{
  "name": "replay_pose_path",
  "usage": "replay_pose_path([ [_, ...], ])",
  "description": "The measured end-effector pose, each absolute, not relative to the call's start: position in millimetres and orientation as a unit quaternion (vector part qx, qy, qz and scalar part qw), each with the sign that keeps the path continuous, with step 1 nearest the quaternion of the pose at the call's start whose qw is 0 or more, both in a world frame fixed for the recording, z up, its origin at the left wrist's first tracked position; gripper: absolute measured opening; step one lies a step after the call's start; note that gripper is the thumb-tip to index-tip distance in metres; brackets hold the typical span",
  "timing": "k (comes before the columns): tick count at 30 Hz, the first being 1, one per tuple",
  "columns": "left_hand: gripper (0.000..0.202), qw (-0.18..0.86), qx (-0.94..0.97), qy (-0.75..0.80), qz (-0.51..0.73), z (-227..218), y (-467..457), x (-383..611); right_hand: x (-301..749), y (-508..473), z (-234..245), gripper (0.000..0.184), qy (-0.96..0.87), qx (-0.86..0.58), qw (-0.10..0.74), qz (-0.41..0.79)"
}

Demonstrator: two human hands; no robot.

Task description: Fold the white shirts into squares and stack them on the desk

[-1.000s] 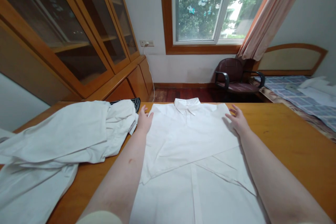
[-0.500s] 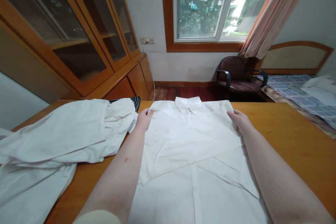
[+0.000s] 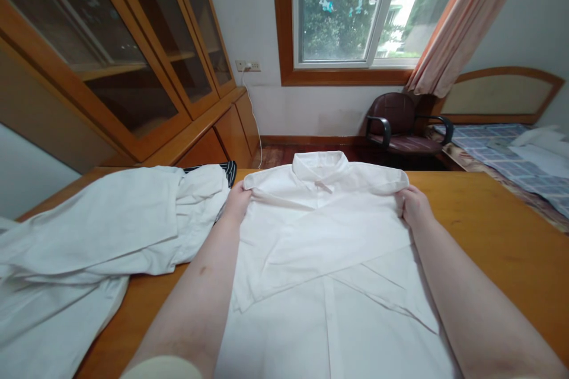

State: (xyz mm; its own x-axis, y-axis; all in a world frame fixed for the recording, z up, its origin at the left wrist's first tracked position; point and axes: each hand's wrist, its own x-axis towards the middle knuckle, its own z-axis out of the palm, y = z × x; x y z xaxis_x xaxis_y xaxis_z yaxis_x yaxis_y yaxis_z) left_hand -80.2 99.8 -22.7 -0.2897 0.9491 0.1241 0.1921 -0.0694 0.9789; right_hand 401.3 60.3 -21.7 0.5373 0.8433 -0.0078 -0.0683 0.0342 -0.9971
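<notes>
A white collared shirt (image 3: pixel 311 237) lies spread over the table in front of me, its collar at the far edge and its sleeves folded across the chest. My left hand (image 3: pixel 239 200) grips its left shoulder edge with closed fingers. At the opposite shoulder my right hand (image 3: pixel 415 206) is closed on the cloth, its fingertips partly hidden under the fabric. Between the two hands the shoulder line is raised a little, with slack folds below the collar. The lower part of the shirt runs out of view towards me.
More white clothing (image 3: pixel 111 219) is heaped on the wooden table (image 3: pixel 498 249) at the left, over a dark striped cloth (image 3: pixel 231 173). A glass-doored cabinet (image 3: pixel 146 83) stands beyond it. An office chair (image 3: pixel 395 124) and a bed (image 3: pixel 498 136) are past the table, at the right.
Both hands have moved slightly apart and keep hold of the shoulders. The collar and shoulder line have lifted, and loose folds have formed across the upper chest.
</notes>
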Motion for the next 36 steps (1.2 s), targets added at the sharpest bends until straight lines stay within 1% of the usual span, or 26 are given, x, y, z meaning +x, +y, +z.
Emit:
replay_pose_path([
  [3,0.041,0.367,0.484,0.563,0.561,-14.2,97.9,-84.7,407.1,58.7,-16.8,0.026,-0.340,-0.569,0.647,0.377],
  [8,0.038,0.379,0.505,0.573,0.522,13.9,92.1,-86.2,413.7,53.2,10.6,0.023,-0.413,-0.573,0.595,0.383],
  [11,0.040,0.358,0.534,0.588,0.490,33.7,82.7,-84.5,414.7,45.7,25.2,0.021,-0.435,-0.585,0.576,0.371],
  [15,0.037,0.306,0.581,0.612,0.440,51.4,53.9,-89.1,421.6,19.8,34.7,0.020,-0.463,-0.585,0.558,0.362],
  [18,0.036,0.318,0.615,0.604,0.394,51.2,22.0,-97.6,426.0,-12.0,37.4,0.024,-0.489,-0.599,0.525,0.357],
  [20,0.038,0.347,0.638,0.589,0.353,44.6,-0.6,-101.3,422.4,-35.7,38.8,0.033,-0.512,-0.603,0.463,0.400],
  [22,0.042,0.369,0.674,0.574,0.283,34.6,-22.1,-101.2,412.3,-57.9,39.8,0.038,-0.557,-0.591,0.365,0.455],
  [23,0.045,0.366,0.698,0.566,0.242,28.9,-31.9,-99.6,405.7,-67.8,39.9,0.036,-0.584,-0.587,0.307,0.469],
  [25,0.053,0.331,0.744,0.554,0.172,16.8,-48.4,-94.2,392.0,-83.5,38.5,0.032,-0.633,-0.603,0.222,0.432],
  [27,0.060,0.280,0.773,0.554,0.135,5.0,-59.0,-87.8,381.1,-92.5,34.7,0.032,-0.660,-0.635,0.178,0.360],
  [30,0.064,0.227,0.792,0.556,0.110,-7.9,-59.8,-80.3,373.3,-91.2,25.8,0.036,-0.675,-0.670,0.131,0.279],
  [32,0.065,0.212,0.797,0.557,0.097,-11.5,-49.2,-78.0,371.7,-80.1,19.9,0.039,-0.675,-0.688,0.112,0.240],
  [36,0.065,0.204,0.798,0.557,0.103,-11.1,-8.8,-78.6,366.4,-41.8,11.0,0.040,-0.666,-0.705,0.133,0.203],
])
